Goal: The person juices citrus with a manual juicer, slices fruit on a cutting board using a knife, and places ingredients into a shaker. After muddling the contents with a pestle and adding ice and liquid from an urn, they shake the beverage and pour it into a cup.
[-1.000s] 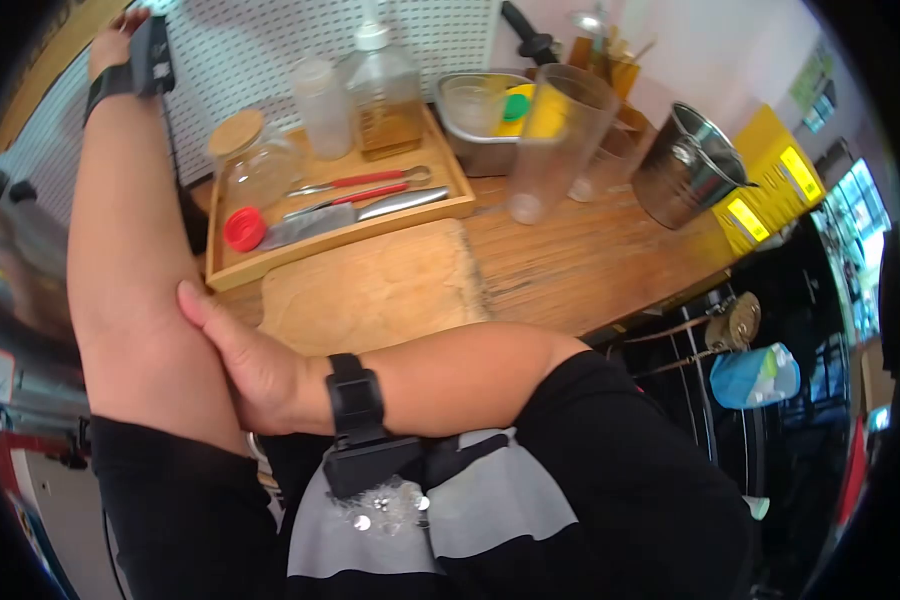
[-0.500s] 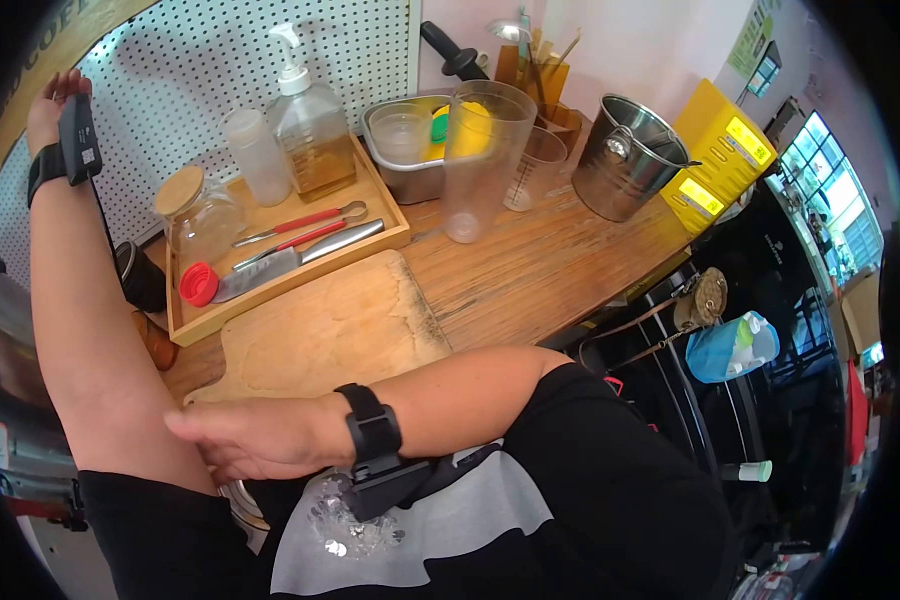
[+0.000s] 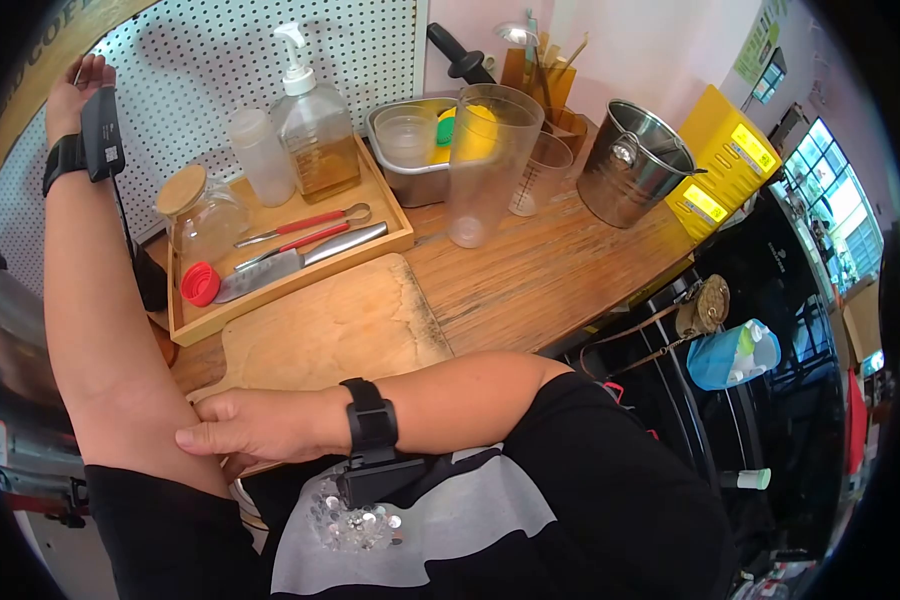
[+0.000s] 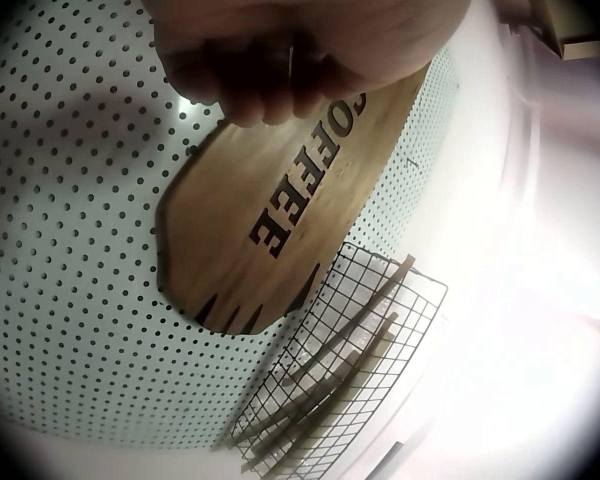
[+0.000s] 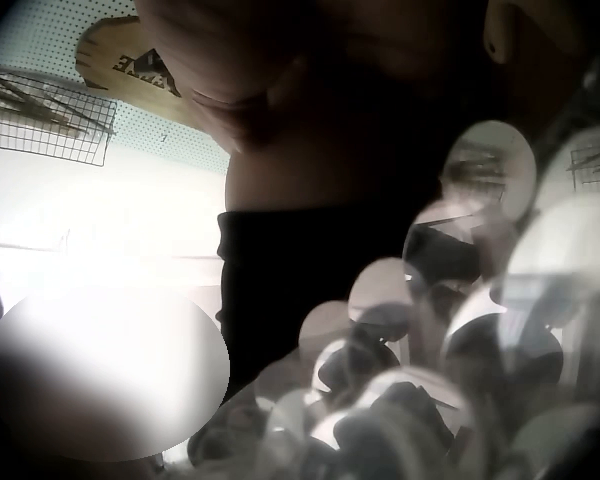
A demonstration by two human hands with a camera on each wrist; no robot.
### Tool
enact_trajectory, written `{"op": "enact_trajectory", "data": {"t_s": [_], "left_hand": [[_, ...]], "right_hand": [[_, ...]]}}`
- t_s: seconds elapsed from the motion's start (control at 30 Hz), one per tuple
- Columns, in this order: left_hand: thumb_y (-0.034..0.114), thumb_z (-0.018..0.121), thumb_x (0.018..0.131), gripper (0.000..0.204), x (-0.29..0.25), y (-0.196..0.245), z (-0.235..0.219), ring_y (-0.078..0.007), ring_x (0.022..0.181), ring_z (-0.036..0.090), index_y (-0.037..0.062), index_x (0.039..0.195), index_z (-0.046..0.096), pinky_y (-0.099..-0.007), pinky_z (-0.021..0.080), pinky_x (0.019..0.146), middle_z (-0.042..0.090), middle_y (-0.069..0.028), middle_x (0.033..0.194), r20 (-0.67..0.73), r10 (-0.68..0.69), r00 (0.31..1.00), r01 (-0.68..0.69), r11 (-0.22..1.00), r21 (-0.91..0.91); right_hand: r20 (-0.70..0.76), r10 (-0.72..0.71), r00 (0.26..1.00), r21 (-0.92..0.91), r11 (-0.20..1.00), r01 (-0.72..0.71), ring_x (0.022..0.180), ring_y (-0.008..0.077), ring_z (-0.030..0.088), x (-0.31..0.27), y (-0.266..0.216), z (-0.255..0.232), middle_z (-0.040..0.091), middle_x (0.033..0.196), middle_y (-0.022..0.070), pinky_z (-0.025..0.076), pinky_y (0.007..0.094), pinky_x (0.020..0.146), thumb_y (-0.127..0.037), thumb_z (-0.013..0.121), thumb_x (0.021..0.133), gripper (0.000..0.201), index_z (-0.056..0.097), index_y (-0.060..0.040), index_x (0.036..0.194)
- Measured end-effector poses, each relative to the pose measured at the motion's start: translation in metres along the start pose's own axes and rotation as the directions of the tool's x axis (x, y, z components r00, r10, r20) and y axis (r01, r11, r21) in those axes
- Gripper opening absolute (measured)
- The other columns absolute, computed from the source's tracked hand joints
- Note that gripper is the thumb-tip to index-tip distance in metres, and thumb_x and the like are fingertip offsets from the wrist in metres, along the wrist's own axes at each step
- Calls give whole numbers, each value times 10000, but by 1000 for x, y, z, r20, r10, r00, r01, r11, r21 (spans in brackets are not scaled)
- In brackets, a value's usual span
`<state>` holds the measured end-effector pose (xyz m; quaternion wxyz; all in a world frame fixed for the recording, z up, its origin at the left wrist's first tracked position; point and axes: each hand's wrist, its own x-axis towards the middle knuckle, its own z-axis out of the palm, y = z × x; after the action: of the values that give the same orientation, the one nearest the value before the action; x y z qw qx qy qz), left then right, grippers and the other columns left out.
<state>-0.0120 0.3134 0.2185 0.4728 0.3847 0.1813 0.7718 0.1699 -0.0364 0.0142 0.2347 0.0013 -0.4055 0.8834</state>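
At the upper left of the head view, my left hand (image 3: 82, 98) is raised before the pegboard (image 3: 200, 70), its fingers loosely bent. The left wrist view shows that hand (image 4: 310, 50) over a wooden sign (image 4: 270, 210) lettered COFFEE, with nothing visible in its grip; whether it touches the sign I cannot tell. My right hand (image 3: 265, 425) grips the left forearm (image 3: 120, 320) near the elbow, thumb on top and fingers partly hidden under it. A cutting board (image 3: 320, 330) lies just beyond the right hand.
A wooden tray (image 3: 395, 238) holds a knife (image 3: 280, 268), red-handled tools, a glass pot (image 3: 205, 220) and a pump bottle (image 3: 315, 140). Right of it stand a metal tub (image 3: 425, 185), a tall clear cup (image 3: 490, 170), a steel bucket (image 3: 625, 175) and yellow boxes (image 3: 725, 155).
The head view has swung, so the table items appear further left than a second ago. My right hand has shifted along the left arm toward the sleeve, still touching it; the left hand stays raised.
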Motion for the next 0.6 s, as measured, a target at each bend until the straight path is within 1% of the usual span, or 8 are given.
{"op": "enact_trajectory", "data": {"t_s": [0.07,0.2,0.33,0.4,0.43,0.47,0.57,0.6], "left_hand": [[61,483,967,101,-3,-1,2,-249,862,589,-31,997,513,-401,507,809,588,-129,921,15,-18,1000,17,1000,23],[65,469,972,112,-15,-4,9,-254,863,583,-34,1008,504,-409,503,806,584,-130,912,-12,-35,999,35,999,-16],[69,453,975,115,-19,-6,9,-262,858,577,-31,1009,499,-423,500,801,578,-129,904,-16,-22,1000,22,1000,-8],[100,457,978,236,-19,-7,8,-226,870,587,-50,1160,471,-368,547,751,556,-103,955,14,-27,1000,27,999,-25],[78,452,981,117,-18,-6,8,-270,849,576,-26,1014,495,-429,504,782,567,-129,901,12,-41,999,41,998,-39],[78,452,981,117,-5,-5,-1,-270,849,576,-26,1014,495,-429,504,782,567,-129,901,3,-35,999,35,999,-32],[93,444,994,117,31,-9,-32,-265,839,575,-10,1033,483,-437,512,756,547,-128,923,167,-27,986,25,1000,12],[81,471,959,110,23,-6,-27,-282,847,601,9,978,552,-440,513,775,594,-121,913,137,-106,985,114,992,-55]], "right_hand": [[-132,11,991,-176,984,-34,976,129,606,-1,-2,-1,624,1113,41,518,289,830,-372,540,985,441,536,-8,1233],[-198,-32,980,-277,960,-25,935,121,611,-3,-7,-2,631,1081,37,527,273,784,-305,566,982,381,549,3,1205],[-223,-110,969,-91,992,92,927,126,609,1,-2,-2,632,1058,29,512,296,832,-240,589,970,310,557,-10,1175],[-213,-138,967,13,989,144,930,132,611,3,2,-5,633,1048,31,506,306,846,-224,599,964,280,563,-19,1152],[-228,-164,960,55,982,181,936,138,613,3,3,-6,633,1041,37,502,317,853,-210,611,955,249,565,-30,1121],[-244,-187,951,99,971,217,943,144,615,2,3,-7,633,1034,43,497,327,860,-196,622,947,218,567,-41,1091],[-255,-170,952,88,976,198,949,150,617,1,2,-9,632,1031,54,500,336,847,-175,641,933,194,551,-58,1058],[-248,-158,956,98,977,187,949,150,617,0,1,-8,632,1031,54,500,336,847,-175,641,933,194,551,-58,1058]]}}
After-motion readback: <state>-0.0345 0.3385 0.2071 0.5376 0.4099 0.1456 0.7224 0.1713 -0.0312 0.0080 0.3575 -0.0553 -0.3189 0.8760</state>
